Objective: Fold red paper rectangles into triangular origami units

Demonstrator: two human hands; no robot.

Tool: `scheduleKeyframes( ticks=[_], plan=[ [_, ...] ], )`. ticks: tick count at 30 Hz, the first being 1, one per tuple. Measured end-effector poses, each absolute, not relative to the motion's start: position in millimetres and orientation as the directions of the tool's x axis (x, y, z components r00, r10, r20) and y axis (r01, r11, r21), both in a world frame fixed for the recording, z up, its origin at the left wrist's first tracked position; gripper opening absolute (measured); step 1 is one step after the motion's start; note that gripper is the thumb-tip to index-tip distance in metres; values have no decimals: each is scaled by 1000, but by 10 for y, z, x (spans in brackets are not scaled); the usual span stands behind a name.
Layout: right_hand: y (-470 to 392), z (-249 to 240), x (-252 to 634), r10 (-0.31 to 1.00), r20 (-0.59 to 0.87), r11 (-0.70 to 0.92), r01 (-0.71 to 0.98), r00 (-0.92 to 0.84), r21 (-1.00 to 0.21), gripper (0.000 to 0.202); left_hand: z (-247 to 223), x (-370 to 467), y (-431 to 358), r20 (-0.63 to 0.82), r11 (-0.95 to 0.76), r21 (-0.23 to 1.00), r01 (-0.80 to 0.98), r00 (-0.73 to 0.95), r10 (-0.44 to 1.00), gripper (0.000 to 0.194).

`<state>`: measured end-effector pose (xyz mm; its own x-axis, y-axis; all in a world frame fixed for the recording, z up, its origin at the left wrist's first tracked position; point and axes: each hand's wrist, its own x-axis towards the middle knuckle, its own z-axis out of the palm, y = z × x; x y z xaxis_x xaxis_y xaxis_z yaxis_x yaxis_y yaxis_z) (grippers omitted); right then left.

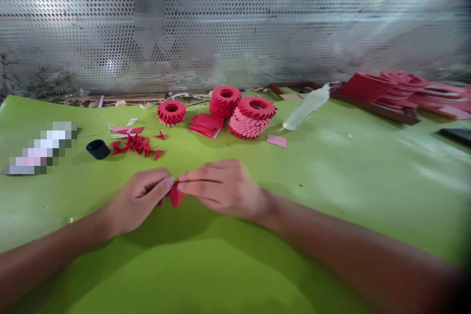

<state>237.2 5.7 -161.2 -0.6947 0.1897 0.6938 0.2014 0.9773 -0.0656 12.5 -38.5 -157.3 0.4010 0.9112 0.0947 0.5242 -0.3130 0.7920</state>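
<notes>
A small piece of folded red paper (176, 195) is pinched between both hands, its pointed end hanging down over the green table. My left hand (139, 198) grips its left edge with thumb and forefinger. From the other side, my right hand (224, 186) presses its fingertips on the paper's upper right. Part of the paper is hidden behind the fingers. Just beyond my left hand lies a loose heap of red folded paper triangles (136, 143), with some pink and white ones behind it. A dark blue ring-shaped object (97, 149) is left of the heap.
Red and pink folded-paper rings (252, 120) stand beyond my hands, beside a stack of red paper (206, 125). A pink slip (276, 141) and a whitish tube (307, 107) lie right of them. Red paper bundles (382, 89) fill a brown tray (382, 110). A perforated metal screen (235, 24) rises behind.
</notes>
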Motion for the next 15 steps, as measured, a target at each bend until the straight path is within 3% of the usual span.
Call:
scheduleKeyframes(
  ticks=[4,7,10,15],
  plan=[
    [44,-1605,2348,512,589,828,175,-625,-533,27,-1567,128,-399,152,-359,767,531,393,907,39],
    [13,-1556,2304,686,316,574,221,-656,-788,23,-1562,134,-411,170,-376,750,545,391,905,39],
    [-26,-1519,2254,717,110,410,289,-688,-865,24,-1550,145,-421,190,-413,720,557,414,890,40],
    [-49,-1542,2212,725,30,238,209,-688,-949,30,-1531,156,-422,205,-443,698,562,436,876,37]
  ],
)
